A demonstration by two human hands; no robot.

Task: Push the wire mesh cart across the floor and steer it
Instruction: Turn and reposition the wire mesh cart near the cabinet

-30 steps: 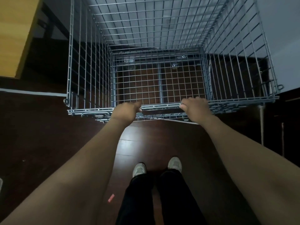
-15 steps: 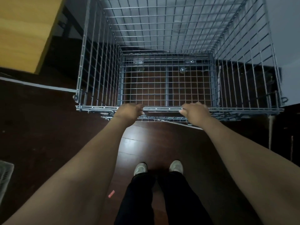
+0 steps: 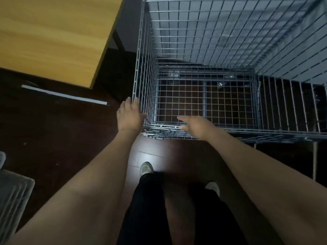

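Wire mesh cart sits ahead-right on dark floor, its left side near wooden table; left hand flat, fingers spread at near-left corner, right hand open over front rim, gripping nothing.

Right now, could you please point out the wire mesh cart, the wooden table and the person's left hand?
wire mesh cart (image 3: 203,127): head view, near top rail.
wooden table (image 3: 53,36): head view, middle of tabletop.
left hand (image 3: 130,115): head view, back of the hand, at the cart's near-left corner.
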